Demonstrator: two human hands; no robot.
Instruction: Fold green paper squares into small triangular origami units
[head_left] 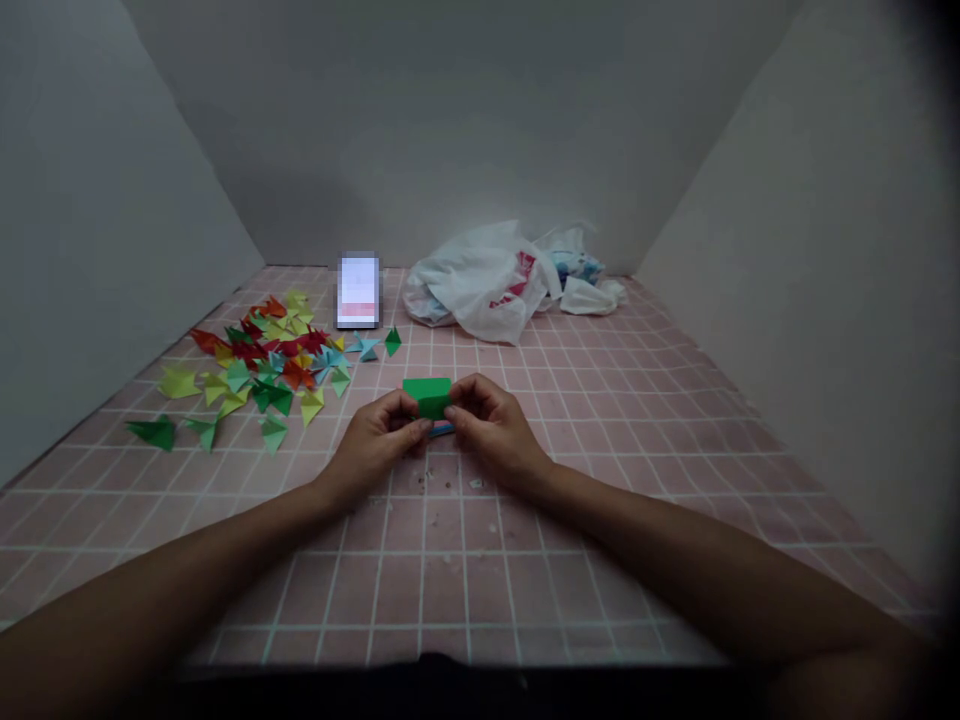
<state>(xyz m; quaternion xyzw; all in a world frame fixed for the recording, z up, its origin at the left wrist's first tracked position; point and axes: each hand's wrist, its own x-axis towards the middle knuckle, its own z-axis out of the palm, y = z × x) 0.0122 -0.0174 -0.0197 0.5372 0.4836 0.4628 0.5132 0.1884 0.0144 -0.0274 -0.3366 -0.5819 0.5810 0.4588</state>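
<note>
A green sheet of origami paper (427, 396), with a fold line running across it, is held up between both hands near the middle of the table. My left hand (379, 432) pinches its left edge between thumb and fingers. On the other side, my right hand (495, 428) grips the right edge in the same way. Beneath the green paper, partly covered by it and my fingers, a bit of a blue and pink stack (442, 429) shows; it looks like more paper. To the left lies a spread of folded paper cranes (274, 392) in red, orange, yellow, green and light blue.
A phone (358, 290) with a lit, blurred screen stands upright behind the cranes. White plastic bags (480, 280) lie crumpled at the back. Small scraps (476, 484) dot the pink checked tablecloth (600, 500) before my hands. Walls rise on the left, right and back.
</note>
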